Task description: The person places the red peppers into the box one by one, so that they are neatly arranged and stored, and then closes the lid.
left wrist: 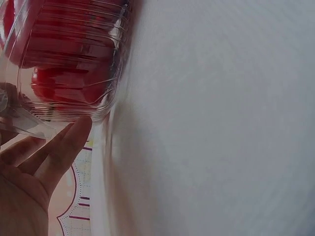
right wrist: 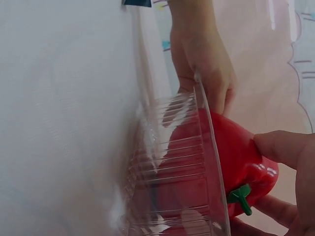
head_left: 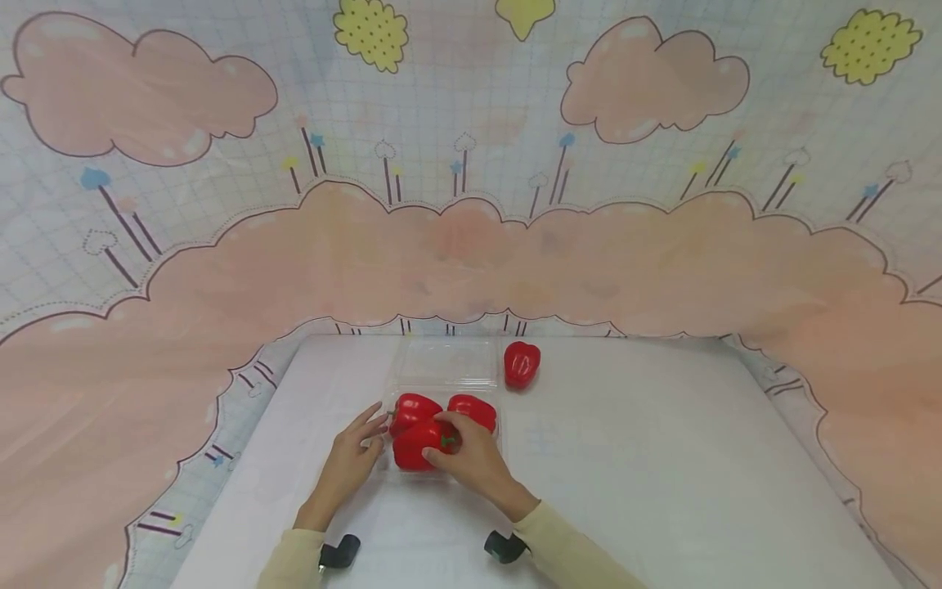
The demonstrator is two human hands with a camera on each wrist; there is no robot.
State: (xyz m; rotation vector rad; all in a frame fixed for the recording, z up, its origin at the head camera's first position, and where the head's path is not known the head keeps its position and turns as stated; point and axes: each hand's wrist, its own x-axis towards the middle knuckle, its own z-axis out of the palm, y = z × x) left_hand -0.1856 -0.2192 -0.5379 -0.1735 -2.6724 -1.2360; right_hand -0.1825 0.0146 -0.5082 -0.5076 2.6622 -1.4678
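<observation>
Right hand (head_left: 471,454): while its grip is pinching the front pepper (head_left: 415,446), that's sitting in the clear container (left wrist: 101,110).
Left hand (head_left: 352,454): extended fingers are touching the side.
Back peppers (head_left: 472,409): nestling behind.
Loose pepper (head_left: 522,365): lying on the desk (head_left: 662,458) beside the lid (head_left: 446,362).

Pale yellow sleeves (head_left: 577,546), black wrist cameras (head_left: 504,547)

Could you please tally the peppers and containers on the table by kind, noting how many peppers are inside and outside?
Red peppers inside: 3
Red pepper outside, beside the open lid: 1
Clear plastic container, lid included: 1
Total: 5 (4 peppers and 1 container)
</observation>
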